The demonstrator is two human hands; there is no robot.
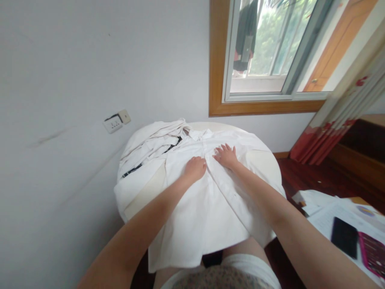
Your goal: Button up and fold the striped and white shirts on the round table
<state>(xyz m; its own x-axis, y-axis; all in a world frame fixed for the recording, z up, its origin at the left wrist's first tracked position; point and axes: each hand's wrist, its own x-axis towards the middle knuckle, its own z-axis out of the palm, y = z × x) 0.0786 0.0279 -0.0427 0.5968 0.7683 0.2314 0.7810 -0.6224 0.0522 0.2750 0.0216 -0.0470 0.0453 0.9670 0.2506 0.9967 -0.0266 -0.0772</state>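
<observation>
A white button-front shirt lies spread over a round cream table, its collar toward the wall and its hem hanging over the near edge. The front is parted below my hands, one edge running down to the right. My left hand is closed at the shirt's front opening, fingers curled on the cloth by the edge. Just to its right, my right hand rests flat on the chest of the shirt with fingers spread. More white cloth with a dark striped band lies bunched at the table's left side.
A wall with a socket stands behind and left. The window is at the back, with a red-and-cream curtain to its right. At lower right, papers, a black phone and a pink-edged device lie together.
</observation>
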